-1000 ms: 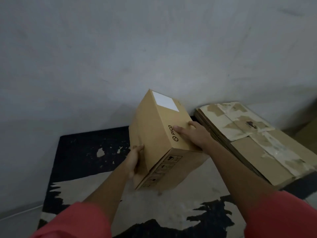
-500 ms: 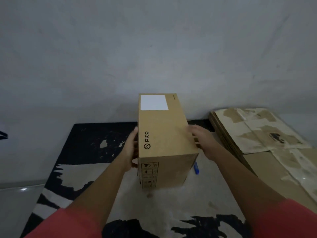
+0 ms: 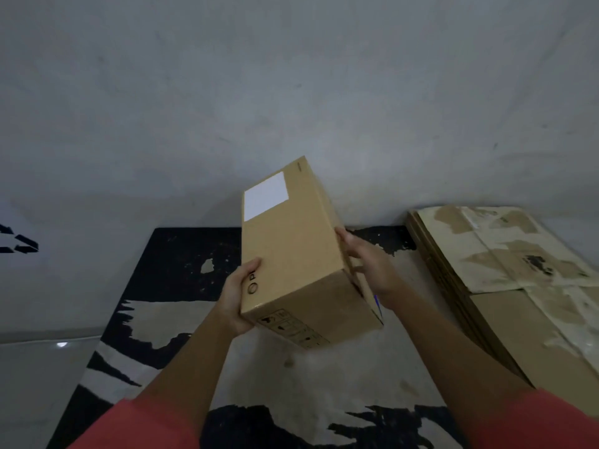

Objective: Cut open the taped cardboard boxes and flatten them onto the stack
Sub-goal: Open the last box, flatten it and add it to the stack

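Left hand [image 3: 238, 296] gripped the near left corner of the cardboard box [image 3: 291, 254] — thumb laid over the top face by the printed logo, palm against the side wall, fingers curled out of sight beneath. Just right of that hand the box was in the air, tilted, its far end pitched up toward the wall, a white label [image 3: 265, 196] on the top face at that far end. On the box's other side the right hand [image 3: 366, 267] clasped the upper right edge, fingers bent round it. A sliver of something blue [image 3: 376, 301] peeked out just below that hand; too small to say whether it was a cutter. Well to the right of the right hand, apart from the box, lay the stack of flattened cardboard [image 3: 505, 254]. Under both hands spread a black-and-cream rug [image 3: 181, 254].

No taped seam showed on the faces in view, so the step looked like turning the box to find one. Done well, that meant rolling it between both palms, setting it down seam-up on the rug, pinning it with one hand clear of the blade's line — then a shallow cut, drawn away from the holding hand.
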The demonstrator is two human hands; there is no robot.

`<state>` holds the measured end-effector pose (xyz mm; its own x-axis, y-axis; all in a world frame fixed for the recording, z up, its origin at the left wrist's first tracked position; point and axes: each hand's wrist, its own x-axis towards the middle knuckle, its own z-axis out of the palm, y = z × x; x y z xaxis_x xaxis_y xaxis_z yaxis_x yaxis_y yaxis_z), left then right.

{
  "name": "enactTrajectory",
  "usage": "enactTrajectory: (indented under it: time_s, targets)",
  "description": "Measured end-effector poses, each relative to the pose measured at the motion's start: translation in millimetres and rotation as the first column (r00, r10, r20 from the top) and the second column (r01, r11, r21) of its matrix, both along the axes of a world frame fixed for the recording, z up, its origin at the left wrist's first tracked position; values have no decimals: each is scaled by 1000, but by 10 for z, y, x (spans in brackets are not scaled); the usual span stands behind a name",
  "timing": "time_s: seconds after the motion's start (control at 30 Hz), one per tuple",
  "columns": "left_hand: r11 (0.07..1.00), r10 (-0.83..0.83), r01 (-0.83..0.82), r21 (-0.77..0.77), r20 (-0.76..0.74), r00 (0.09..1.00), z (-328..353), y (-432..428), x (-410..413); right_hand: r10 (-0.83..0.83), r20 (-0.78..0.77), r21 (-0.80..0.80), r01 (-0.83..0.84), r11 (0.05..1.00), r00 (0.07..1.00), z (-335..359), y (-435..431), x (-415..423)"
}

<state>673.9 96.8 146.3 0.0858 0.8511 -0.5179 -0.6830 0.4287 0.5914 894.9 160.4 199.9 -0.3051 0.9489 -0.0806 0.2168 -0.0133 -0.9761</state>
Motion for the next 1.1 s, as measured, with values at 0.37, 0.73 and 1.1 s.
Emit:
enactTrajectory:
  time_s: [0.37,0.73,1.1]
  targets:
    - [970,61,-138,-201,-347,936,-248,-367,-658,63,595,372,-345,862,801,-245,-205,-767]
    - [920,-152,-123,-372,-628,763,-408,-428,-793,159,886,179,-636,750,436,-568,-430,-1164]
    - [829,37,538,-154,-944,-327,54,-45,-266,242,508,217,-395,893,827,-462,-260,-1000]
